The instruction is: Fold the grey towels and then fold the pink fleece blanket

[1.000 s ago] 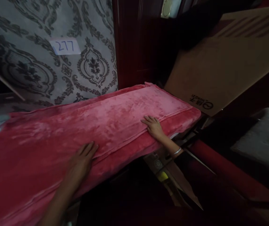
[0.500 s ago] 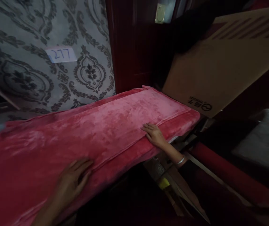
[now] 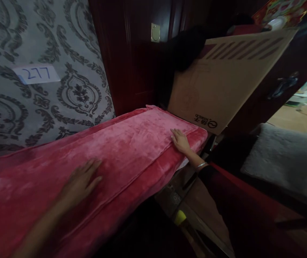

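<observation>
Blanket [image 3: 132,143], pink plush, lies spread along a raised surface against the patterned wall [image 3: 70,86], its long axis running from lower left to upper right. Your left hand [image 3: 79,181] rests flat and open on it near the front fold, fingers pointing up the length. Your right hand [image 3: 180,140], also open, presses palm-down on the far end, just short of the corner beside the cardboard box [image 3: 223,93]; a bangle [image 3: 201,165] circles that wrist. A paper label [image 3: 36,73] reading 277 hangs on the wall. Dark wood panelling and a grey cushion [image 3: 285,161] fill the dim room to your right.
</observation>
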`<state>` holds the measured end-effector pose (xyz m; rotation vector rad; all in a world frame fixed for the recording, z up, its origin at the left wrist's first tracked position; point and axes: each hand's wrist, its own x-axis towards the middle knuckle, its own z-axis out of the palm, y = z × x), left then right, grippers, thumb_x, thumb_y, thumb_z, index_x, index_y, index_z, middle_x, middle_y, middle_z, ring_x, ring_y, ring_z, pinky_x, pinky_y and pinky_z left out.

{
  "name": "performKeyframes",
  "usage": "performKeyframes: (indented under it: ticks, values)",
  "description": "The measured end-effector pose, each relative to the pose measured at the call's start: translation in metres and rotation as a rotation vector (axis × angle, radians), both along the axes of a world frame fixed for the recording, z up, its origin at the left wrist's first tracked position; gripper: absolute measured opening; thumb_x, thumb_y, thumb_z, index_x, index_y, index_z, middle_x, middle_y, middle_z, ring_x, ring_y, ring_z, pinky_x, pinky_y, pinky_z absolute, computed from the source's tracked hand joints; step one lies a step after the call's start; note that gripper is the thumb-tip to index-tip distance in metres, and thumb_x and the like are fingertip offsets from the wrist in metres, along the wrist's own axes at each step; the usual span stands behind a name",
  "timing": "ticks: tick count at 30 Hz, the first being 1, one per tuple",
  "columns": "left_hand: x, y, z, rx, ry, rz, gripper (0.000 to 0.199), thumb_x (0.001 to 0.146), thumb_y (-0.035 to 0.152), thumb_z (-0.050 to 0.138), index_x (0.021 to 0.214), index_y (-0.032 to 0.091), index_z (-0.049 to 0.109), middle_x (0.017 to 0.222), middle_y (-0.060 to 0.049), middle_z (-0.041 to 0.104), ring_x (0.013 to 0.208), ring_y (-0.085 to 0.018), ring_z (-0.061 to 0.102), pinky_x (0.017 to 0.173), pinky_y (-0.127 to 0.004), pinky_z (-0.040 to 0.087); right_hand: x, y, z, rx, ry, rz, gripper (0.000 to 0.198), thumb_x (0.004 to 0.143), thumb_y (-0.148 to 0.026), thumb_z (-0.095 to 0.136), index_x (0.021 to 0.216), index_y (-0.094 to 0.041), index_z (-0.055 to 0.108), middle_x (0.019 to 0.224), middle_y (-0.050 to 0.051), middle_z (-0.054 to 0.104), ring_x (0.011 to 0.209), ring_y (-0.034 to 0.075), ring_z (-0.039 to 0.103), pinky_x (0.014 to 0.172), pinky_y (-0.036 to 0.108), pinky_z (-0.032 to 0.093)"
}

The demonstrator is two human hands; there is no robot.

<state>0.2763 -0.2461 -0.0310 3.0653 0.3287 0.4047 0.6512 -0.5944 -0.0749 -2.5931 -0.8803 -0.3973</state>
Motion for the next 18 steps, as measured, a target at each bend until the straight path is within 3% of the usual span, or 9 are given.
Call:
performKeyframes:
  ticks: [3,8,12,16,18]
  values:
    - [0.007,-0.001,-0.026,0.081,0.045,-0.002,0.066,0.095,0.054,0.04,0.152,0.024,0.055,0.162,-0.012,0.047,0.151,-0.038,0.041,0.119,-0.064,0.037,0.012,-0.009,0.002,-0.159,0.06,-0.056,0.057,0.107,-0.039,0.033,0.16,-0.021,0.043,0.167,0.014,0.035,0.154,0.033,0.031,0.12,0.063,0.03]
    - [0.001,0.008,-0.066,0.154,-0.035,-0.036,0.065,0.097,0.054,0.033,0.151,0.027,0.057,0.164,-0.011,0.045,0.152,-0.037,0.04,0.119,-0.064,0.034,0.02,-0.018,0.0,-0.207,0.074,-0.147,0.049,0.108,-0.036,0.035,0.149,-0.02,0.057,0.158,0.015,0.051,0.145,0.03,0.044,0.116,0.057,0.035]
    - [0.001,0.015,-0.072,0.16,-0.055,-0.025,0.067,0.095,0.057,0.032,0.148,0.026,0.061,0.161,-0.01,0.049,0.151,-0.037,0.042,0.121,-0.063,0.031,0.033,-0.009,0.008,-0.174,0.029,-0.211,0.048,0.108,-0.031,0.031,0.135,-0.014,0.067,0.143,0.017,0.063,0.134,0.029,0.052,0.116,0.048,0.035]
    - [0.001,0.014,-0.068,0.14,-0.032,-0.003,0.066,0.094,0.056,0.033,0.146,0.028,0.063,0.159,-0.009,0.052,0.148,-0.036,0.046,0.12,-0.061,0.032,0.056,0.0,0.019,-0.115,0.005,-0.303,0.052,0.106,-0.031,0.038,0.153,-0.014,0.05,0.161,0.019,0.043,0.147,0.031,0.038,0.118,0.047,0.032]
    - [0.0,0.014,-0.067,0.132,-0.009,0.004,0.066,0.093,0.056,0.035,0.147,0.029,0.062,0.158,-0.008,0.053,0.147,-0.036,0.047,0.12,-0.061,0.033,0.068,-0.002,0.023,-0.073,0.042,-0.415,0.053,0.104,-0.028,0.04,0.155,-0.014,0.047,0.159,0.02,0.044,0.145,0.032,0.041,0.115,0.046,0.036]
